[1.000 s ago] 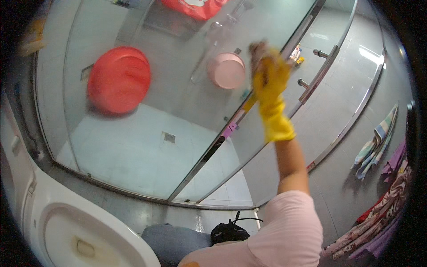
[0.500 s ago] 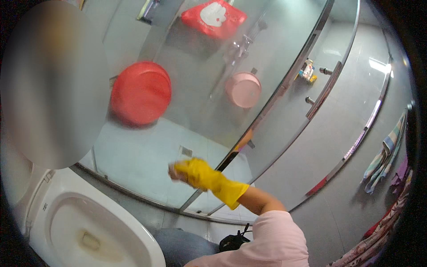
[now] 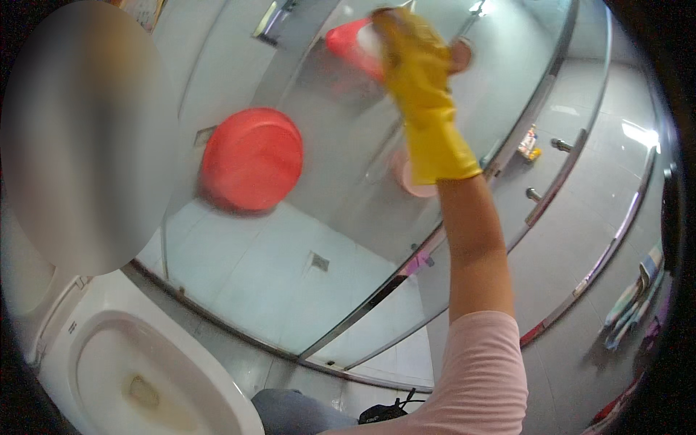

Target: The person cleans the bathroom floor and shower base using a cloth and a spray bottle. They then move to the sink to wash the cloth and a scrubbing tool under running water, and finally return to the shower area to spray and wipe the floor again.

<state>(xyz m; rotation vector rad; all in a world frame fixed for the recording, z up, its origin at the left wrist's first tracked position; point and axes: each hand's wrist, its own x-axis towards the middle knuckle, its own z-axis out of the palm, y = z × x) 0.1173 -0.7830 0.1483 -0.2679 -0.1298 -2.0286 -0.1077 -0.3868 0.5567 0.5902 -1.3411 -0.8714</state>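
My right hand (image 3: 417,61), in a yellow rubber glove, is raised to the upper part of the shower's glass panel (image 3: 341,130). It is closed on a brownish-pink piece (image 3: 460,55), like a cloth or sponge, whose edge shows beside the glove. Motion blur hides its exact kind. Behind the glass, the glove partly covers a red thing with a white figure (image 3: 355,43) and a pale pink basin (image 3: 417,180). My left hand is out of view.
A red basin (image 3: 254,159) leans at the shower's left wall. The white toilet (image 3: 159,341) stands at lower left. Metal handles (image 3: 562,145) jut from the glass door at right. A striped towel (image 3: 634,297) hangs at far right. A floor drain (image 3: 320,262) lies inside the shower.
My right hand has swept up from low on the glass to its upper part, carrying the brownish-pink piece. My forearm is now stretched upward. The view has shifted slightly.
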